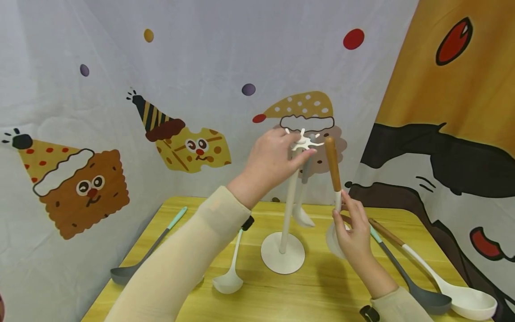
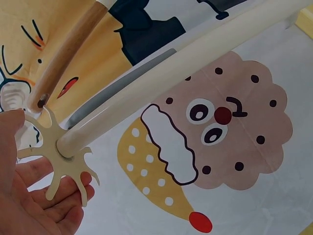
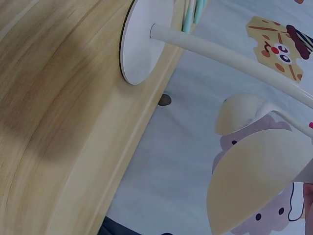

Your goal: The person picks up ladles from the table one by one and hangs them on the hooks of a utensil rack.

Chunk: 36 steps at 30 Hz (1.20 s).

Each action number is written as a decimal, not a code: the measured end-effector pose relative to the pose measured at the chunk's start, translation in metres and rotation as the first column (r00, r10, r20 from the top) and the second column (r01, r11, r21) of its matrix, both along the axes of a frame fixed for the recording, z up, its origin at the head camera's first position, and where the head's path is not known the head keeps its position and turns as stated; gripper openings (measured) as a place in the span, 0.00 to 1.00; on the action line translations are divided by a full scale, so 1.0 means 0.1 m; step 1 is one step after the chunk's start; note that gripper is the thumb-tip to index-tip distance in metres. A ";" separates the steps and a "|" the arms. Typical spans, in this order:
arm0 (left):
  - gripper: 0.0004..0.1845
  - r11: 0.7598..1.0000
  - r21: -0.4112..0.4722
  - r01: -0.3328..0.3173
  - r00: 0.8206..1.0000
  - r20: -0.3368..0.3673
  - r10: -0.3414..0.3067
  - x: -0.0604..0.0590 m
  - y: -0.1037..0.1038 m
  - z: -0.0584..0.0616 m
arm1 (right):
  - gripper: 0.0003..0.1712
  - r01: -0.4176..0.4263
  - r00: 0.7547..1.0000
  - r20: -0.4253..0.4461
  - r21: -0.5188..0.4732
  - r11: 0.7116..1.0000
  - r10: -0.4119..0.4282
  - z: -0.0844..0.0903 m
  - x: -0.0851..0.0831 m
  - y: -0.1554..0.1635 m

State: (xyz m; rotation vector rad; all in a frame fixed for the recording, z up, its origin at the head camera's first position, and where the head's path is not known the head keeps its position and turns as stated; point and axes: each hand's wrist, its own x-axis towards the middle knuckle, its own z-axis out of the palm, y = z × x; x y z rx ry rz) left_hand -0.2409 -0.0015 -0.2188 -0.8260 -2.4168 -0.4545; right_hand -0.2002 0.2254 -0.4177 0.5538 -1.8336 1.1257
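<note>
A white utensil stand (image 1: 288,205) rises from a round base, with curved hooks at its top. My left hand (image 1: 268,160) grips the hook top (image 2: 54,152), thumb and fingers around it. My right hand (image 1: 356,228) holds a white ladle with a brown wooden handle (image 1: 332,163) by its white neck, handle end up. In the left wrist view, the hole in the wooden handle (image 2: 66,56) is right at one hook's tip. The held ladle's bowl (image 3: 259,176) hangs downward. Another white ladle (image 1: 302,217), with a grey handle, hangs from the stand behind the pole.
On the wooden table (image 1: 318,304), a grey ladle with a mint handle (image 1: 130,270) lies left and a white ladle (image 1: 228,282) lies nearer the middle. At right lie another grey ladle (image 1: 428,299) and a brown-handled white ladle (image 1: 474,300). A cartoon-printed cloth (image 1: 201,53) hangs behind.
</note>
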 end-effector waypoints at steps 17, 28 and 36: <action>0.28 1.000 0.016 0.000 1.000 0.000 0.000 0.01 -0.02 -0.01 | 0.32 0.002 0.999 0.049 0.013 1.000 -0.003 0.00 -0.01 -0.07; 0.28 1.000 0.022 0.002 1.000 0.008 -0.002 0.02 -0.02 -0.02 | 0.35 -0.001 1.000 -0.005 0.040 0.999 0.001 0.00 -0.03 -0.12; 0.29 1.000 0.005 -0.009 1.000 0.004 0.009 0.02 -0.02 -0.01 | 0.26 -0.005 1.000 0.022 0.029 1.000 0.004 -0.03 -0.04 -0.14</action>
